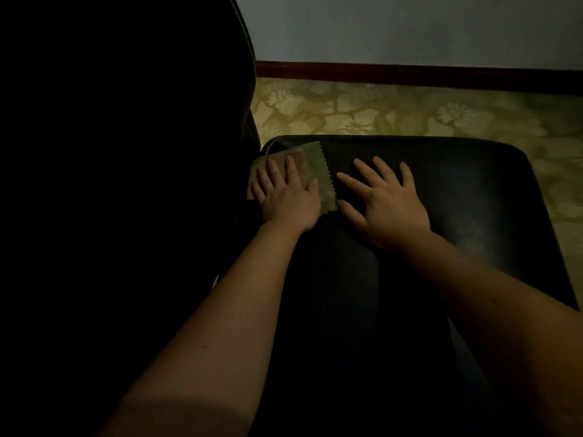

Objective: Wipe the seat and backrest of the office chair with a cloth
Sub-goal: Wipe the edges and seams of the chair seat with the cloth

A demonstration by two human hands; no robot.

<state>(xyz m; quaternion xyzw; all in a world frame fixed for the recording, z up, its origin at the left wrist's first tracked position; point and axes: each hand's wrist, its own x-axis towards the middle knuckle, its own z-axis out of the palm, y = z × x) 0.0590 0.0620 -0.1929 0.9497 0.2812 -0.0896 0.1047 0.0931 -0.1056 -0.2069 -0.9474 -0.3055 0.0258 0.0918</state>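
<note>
Cloth (317,164) position: flat on the black seat (467,197) of the office chair, at the rear corner where the seat meets the backrest (132,159). The cloth is a small square of brownish-green fabric with a zigzag-cut edge on the side facing the open seat.

Left hand (287,198): lies palm down on the cloth, fingers straight and slightly spread, pressing it against the seat and covering most of it.

Right hand (389,209): lies palm down on the bare seat just beside the zigzag edge, fingers straight and spread wide. Whether its forefinger or thumb touches the cloth cannot be told. Both forearms are bare.

Seat surface: smooth, dark and faintly shiny, with rounded corners. The backrest stands to the left as a large, unlit black mass; no detail shows on it.

Surroundings: a yellow-green floor covering (378,111) with a flower pattern, a dark red-brown skirting board (410,74), and a plain pale wall (410,26) above it. Lighting is dim.
</note>
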